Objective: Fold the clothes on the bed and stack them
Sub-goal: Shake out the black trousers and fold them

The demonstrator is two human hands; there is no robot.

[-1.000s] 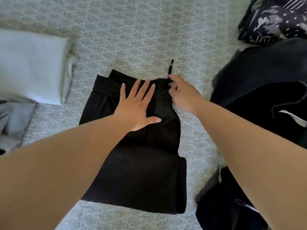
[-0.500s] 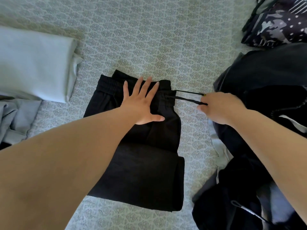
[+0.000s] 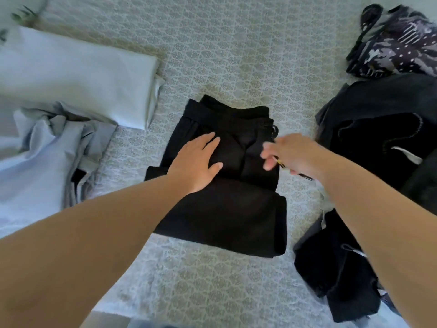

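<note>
Left hand (image 3: 197, 162): flat, fingers straight, pressing folded black pants (image 3: 227, 197) at centre of bed (image 3: 236, 55). Right hand (image 3: 289, 153): blurred, fingers curled, pinching drawstring (image 3: 305, 176) at pants' right edge.

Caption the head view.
Left hand presses folded black pants on the bed; right hand holds the drawstring.

Left hand (image 3: 197, 162) flat on folded black shorts (image 3: 227, 204); right hand (image 3: 290, 155) pinching drawstring (image 3: 305, 176).
</note>
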